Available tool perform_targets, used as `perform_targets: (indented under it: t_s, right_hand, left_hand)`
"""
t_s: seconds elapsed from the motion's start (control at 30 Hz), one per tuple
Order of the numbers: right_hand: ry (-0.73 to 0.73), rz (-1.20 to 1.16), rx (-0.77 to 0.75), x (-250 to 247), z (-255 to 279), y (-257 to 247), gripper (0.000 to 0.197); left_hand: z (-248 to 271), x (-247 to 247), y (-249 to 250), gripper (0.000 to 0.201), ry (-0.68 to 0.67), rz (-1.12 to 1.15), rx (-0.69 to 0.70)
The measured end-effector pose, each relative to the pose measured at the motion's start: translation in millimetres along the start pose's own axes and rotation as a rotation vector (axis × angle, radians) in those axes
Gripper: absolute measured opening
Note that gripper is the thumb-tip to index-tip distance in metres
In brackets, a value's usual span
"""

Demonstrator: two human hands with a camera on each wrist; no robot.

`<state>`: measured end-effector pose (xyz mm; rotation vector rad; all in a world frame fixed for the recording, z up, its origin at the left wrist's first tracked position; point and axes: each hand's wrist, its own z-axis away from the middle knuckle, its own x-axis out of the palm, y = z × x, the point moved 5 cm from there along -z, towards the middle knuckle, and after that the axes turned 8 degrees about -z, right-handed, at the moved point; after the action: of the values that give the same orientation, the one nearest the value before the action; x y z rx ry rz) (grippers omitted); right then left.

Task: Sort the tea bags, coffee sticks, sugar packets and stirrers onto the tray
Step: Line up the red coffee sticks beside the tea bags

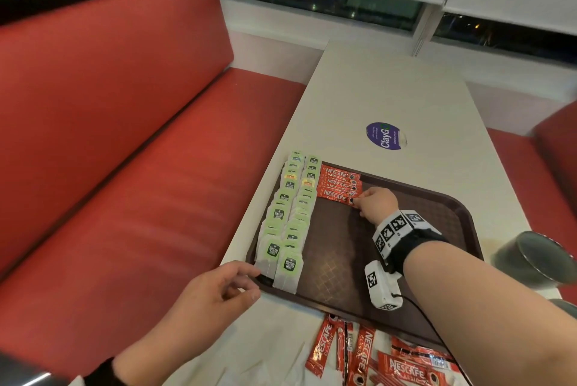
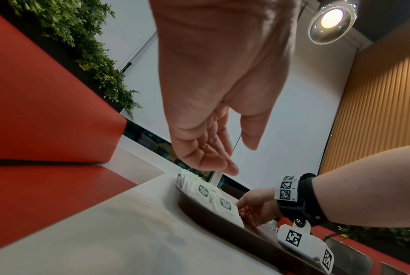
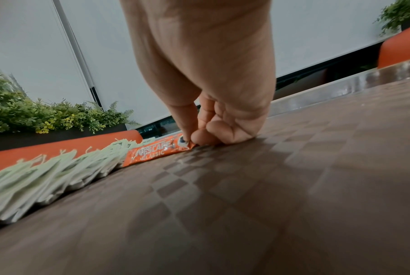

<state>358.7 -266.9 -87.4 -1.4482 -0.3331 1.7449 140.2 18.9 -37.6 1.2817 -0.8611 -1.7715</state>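
A dark brown tray (image 1: 443, 207) lies on the white table. Two rows of green-labelled tea bags (image 1: 288, 214) fill its left side. Beside them, at the far end, lie several red coffee sticks (image 1: 338, 185) stacked side by side. My right hand (image 1: 359, 199) pinches the end of the nearest coffee stick (image 3: 156, 152), which lies flat on the tray floor (image 3: 246, 204). My left hand (image 1: 237, 282) hovers at the tray's near left corner with loosely curled fingers (image 2: 208, 158), holding nothing. More coffee sticks (image 1: 374, 357) lie loose on the table in front of the tray.
A red bench seat (image 1: 140, 182) runs along the left of the table. A purple round sticker (image 1: 385, 135) is on the table beyond the tray. A dark glass cup (image 1: 530, 257) stands at the right edge. A window wall closes the far end.
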Motion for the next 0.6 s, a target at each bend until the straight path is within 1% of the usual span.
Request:
perform_targets:
  t_s: [0.17, 0.23, 0.33, 0.4, 0.5, 0.57, 0.6]
  right_hand:
    - [0.003, 0.007, 0.017, -2.0, 2.8, -0.9, 0.021]
    - [0.006, 0.011, 0.018, -3.5, 4.3, -0.7, 0.020]
    - [0.003, 0.027, 0.021, -8.6, 8.7, -0.8, 0.023]
    - [0.017, -0.002, 0.024, -16.8, 15.3, -1.3, 0.024]
    - [0.050, -0.166, -0.021, -32.3, 33.9, -5.2, 0.016]
    - [0.059, -0.320, -0.092, -44.4, 59.7, -12.4, 0.011]
    - [0.052, -0.352, -0.148, -50.9, 76.1, -17.5, 0.012]
  left_hand:
    - [1.6, -3.9, -3.3, 0.018, 0.024, 0.005, -0.013]
    - [3.2, -4.8, -3.6, 0.021, 0.027, -0.016, -0.012]
    - [6.0, -5.9, -1.6, 0.021, 0.035, -0.035, -0.021]
    - [8.6, -7.0, -0.9, 0.021, 0.040, -0.035, -0.028]
    - [13.4, -9.5, 0.9, 0.021, 0.048, -0.062, -0.034]
    - [18.4, -11.1, 1.6, 0.020, 0.054, -0.086, -0.044]
    - [21.0, -11.7, 1.5, 0.020, 0.057, -0.098, -0.050]
